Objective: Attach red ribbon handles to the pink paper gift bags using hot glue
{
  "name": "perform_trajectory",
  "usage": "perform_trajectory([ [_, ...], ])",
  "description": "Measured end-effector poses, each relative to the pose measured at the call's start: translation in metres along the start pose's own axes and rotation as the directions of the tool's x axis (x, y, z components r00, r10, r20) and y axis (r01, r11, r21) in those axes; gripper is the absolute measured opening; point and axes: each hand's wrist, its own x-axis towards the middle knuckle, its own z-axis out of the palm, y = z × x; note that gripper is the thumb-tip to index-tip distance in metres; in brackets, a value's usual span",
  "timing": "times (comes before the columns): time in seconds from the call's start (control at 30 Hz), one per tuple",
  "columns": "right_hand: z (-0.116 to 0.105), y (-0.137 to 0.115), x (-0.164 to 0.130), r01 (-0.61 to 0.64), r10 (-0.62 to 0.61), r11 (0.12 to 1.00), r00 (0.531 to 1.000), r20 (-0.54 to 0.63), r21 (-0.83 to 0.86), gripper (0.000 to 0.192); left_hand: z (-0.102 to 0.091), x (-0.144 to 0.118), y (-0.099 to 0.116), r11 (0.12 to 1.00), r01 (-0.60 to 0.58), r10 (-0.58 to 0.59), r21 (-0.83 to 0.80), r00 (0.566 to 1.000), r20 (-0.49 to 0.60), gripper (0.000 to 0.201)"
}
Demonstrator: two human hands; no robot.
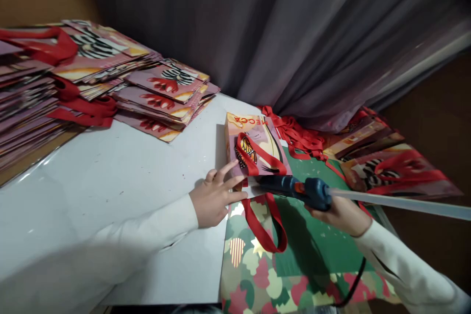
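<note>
My right hand (340,213) is closed round a dark blue glue gun (283,185), its nozzle end pointing left over the opening of a printed paper bag (257,140). From the back of the gun a long pale glue stick (401,202) juts out to the right. My left hand (215,196) has its fingers spread, the tips resting at the left edge of the bag's opening. The bag lies flat with a butterfly print and lettering. One red ribbon handle (265,154) lies across its face; another red ribbon loop (277,235) hangs toward me.
Tall stacks of printed bags (88,64) stand on the white table (165,162) at left. A heap of red ribbons (298,132) lies behind the green patterned board (312,235). More bags (397,167) lean at right. A black cord (355,284) trails near the front, and a grey curtain (257,24) hangs behind.
</note>
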Motion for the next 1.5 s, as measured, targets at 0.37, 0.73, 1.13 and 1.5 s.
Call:
perform_trajectory([
  [0.37,-0.024,-0.010,0.002,0.029,-0.044,0.972,0.997,-0.056,-0.234,0.015,0.001,0.001,-0.001,0.999,-0.040,0.039,-0.035,0.999,-0.030,0.049],
  [0.73,-0.043,-0.035,0.008,0.024,0.016,0.893,0.996,0.086,-0.449,0.003,0.004,0.003,-0.003,0.996,-0.077,0.076,-0.042,0.997,-0.031,0.052],
  [1.13,-0.062,-0.101,0.031,0.024,0.136,0.787,0.968,0.211,-0.616,0.013,0.002,0.004,-0.003,0.996,-0.082,0.081,-0.039,0.996,-0.035,0.057],
  [1.5,-0.062,-0.103,0.027,0.006,0.099,0.849,0.981,0.169,-0.528,0.015,0.002,0.005,-0.003,0.994,-0.101,0.099,-0.051,0.994,-0.047,0.058],
])
